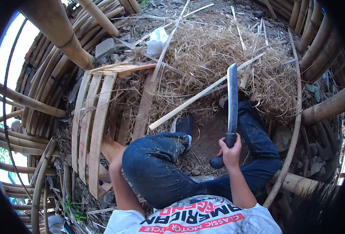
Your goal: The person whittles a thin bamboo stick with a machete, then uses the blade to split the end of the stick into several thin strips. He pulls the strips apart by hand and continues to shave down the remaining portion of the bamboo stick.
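Observation:
My right hand (231, 151) is wrapped around the dark handle of a machete (232, 99), whose long blade points up and away from me over my bent leg. On the left, my left hand (112, 148) reaches down beside my knee to a slatted wooden crate (101, 128); its fingers are hidden behind the slats, so I cannot see whether it grips anything. A pale split bamboo strip (203, 94) lies slantwise on the shavings in front of my feet, to the left of the blade and partly behind it.
A heap of curly shavings (207, 46) spreads ahead. A white plastic bag (157, 41) and a grey block (105, 48) lie beyond the crate. Stacked bamboo poles (49, 82) line the left, and a long thin pole (298, 97) curves along my right.

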